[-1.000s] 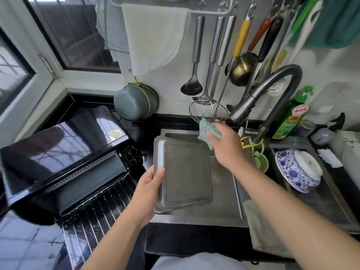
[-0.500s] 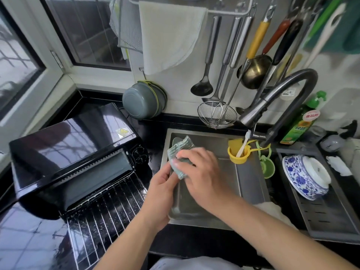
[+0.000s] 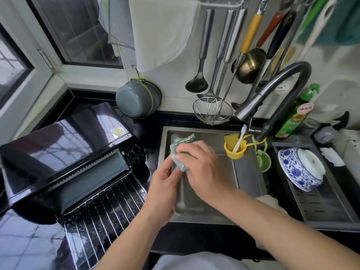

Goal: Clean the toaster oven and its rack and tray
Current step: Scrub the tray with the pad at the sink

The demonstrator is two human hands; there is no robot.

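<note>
The metal tray (image 3: 187,203) lies in the sink (image 3: 247,172), its left edge gripped by my left hand (image 3: 163,190). My right hand (image 3: 202,168) holds a green scrubbing cloth (image 3: 180,147) and presses it on the tray's far left part. The black toaster oven (image 3: 64,152) stands on the counter at the left with its door open. The wire rack (image 3: 103,213) sticks out of it toward me.
A black faucet (image 3: 276,88) arches over the sink's right side. A yellow cup (image 3: 233,149) hangs below it. A blue-and-white bowl (image 3: 300,168) sits in the drainer at right, a green soap bottle (image 3: 294,115) behind. Utensils and a strainer (image 3: 212,110) hang on the wall.
The tray went from tilted up in my left hand to lying in the sink. My right hand brought the cloth down from near the faucet onto the tray.
</note>
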